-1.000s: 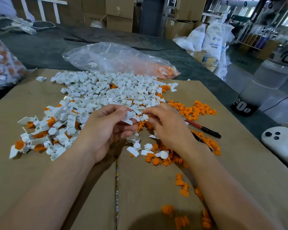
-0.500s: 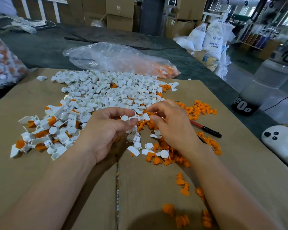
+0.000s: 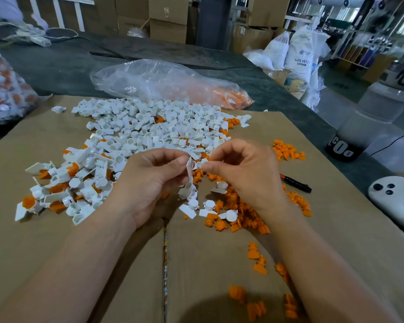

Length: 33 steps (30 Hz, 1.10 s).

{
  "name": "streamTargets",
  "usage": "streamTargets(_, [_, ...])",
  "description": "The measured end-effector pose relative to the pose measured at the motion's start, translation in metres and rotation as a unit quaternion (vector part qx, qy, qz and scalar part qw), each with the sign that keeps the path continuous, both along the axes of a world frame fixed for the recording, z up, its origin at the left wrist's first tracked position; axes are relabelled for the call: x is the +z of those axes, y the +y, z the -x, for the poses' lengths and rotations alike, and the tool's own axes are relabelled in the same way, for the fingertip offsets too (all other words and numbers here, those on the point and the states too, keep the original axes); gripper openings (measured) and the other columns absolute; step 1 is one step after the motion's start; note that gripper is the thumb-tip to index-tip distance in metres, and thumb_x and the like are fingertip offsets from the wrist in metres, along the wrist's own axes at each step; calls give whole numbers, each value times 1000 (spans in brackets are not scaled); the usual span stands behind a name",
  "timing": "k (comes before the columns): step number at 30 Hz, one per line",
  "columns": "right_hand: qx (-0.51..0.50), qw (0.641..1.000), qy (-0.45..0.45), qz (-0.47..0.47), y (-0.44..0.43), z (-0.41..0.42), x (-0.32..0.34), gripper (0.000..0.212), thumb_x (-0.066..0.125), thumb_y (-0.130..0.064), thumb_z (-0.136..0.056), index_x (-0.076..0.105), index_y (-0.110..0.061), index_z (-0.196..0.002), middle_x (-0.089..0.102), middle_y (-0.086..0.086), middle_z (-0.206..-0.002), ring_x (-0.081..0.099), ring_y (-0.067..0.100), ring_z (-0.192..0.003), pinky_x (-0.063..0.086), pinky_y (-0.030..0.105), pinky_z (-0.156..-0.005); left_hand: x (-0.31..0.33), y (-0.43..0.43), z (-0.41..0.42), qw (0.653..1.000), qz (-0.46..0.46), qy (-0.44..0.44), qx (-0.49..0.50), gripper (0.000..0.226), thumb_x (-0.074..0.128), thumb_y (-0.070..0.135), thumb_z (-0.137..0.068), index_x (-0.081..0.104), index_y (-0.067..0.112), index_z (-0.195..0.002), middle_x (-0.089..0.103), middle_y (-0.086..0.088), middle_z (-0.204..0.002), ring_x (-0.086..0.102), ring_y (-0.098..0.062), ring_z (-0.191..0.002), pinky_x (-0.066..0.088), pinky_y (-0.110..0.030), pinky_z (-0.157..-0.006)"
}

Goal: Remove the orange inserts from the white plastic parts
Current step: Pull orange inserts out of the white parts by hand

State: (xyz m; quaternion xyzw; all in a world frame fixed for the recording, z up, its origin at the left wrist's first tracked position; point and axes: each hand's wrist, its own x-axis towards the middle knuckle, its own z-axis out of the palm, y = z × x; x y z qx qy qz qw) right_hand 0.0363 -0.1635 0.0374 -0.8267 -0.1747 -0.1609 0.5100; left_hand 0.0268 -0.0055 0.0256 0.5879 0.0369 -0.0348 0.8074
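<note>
At the far left, a bag (image 3: 0,89) of mixed parts is blurred and cut off by the frame edge. The left hand (image 3: 149,183) and right hand (image 3: 245,173) meet above the cardboard surface (image 3: 219,264). Both pinch one white part (image 3: 189,167) between thumb and forefinger. Their fingertips cover it, so we cannot tell whether an insert sits inside. The right hand hides one end of a marker (image 3: 294,183). At the right edge, a white object (image 3: 392,197) is cropped. The pile of white parts (image 3: 138,136) lies left of and beyond the left hand. Loose orange inserts (image 3: 238,206) lie beneath and right of the right hand.
</note>
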Motion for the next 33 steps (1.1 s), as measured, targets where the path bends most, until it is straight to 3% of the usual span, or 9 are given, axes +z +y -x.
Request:
streamTargets(3, [13, 998, 14, -54, 0, 0, 0, 23, 76, -11, -72, 65, -31, -69, 65, -13, -62, 61, 1, -58, 49, 13, -57, -1, 0, 0, 1000, 25, 4, -13, 13, 61, 6, -70, 67, 3, -81, 70, -10, -76, 67, -15, -67, 56, -19, -61])
streamTargets(7, [44, 996, 30, -75, 2, 1, -1, 29, 67, -2, -80, 63, -31, -78, 67, -12, -69, 67, 4, -67, 53, 15, -64, 0, 1, -1, 999, 41, 6, -17, 19, 60, 6, -66, 66, 2, -84, 69, -11, -77, 68, -14, -67, 56, -19, -61])
streamTargets(16, [51, 998, 19, -24, 7, 3, -2, 26, 68, -6, -80, 62, -31, -76, 66, -10, -74, 66, 9, -71, 56, 24, -68, -1, 1, -1, 998, 53, -1, -32, 22, 60, 7, -66, 66, 1, -86, 71, -8, -73, 68, -13, -65, 54, -17, -58])
streamTargets(23, [30, 999, -4, 12, 8, 4, -2, 26, 69, -10, -80, 60, -33, -73, 65, -10, -70, 64, 5, -65, 54, 19, -61, -1, -3, 1, 998, 46, -10, -37, 22, 63, 9, -62, 66, -2, -82, 69, -9, -67, 66, -13, -59, 54, -17, -57])
streamTargets(33, [24, 1000, 15, -11, 11, 2, -5, 26, 69, -9, -81, 59, -31, -72, 63, -9, -67, 65, 10, -62, 57, 27, -61, -4, -7, 1, 998, 67, 9, 0, 21, 63, 8, -62, 64, -1, -81, 67, -8, -62, 63, -10, -53, 52, -14, -51])
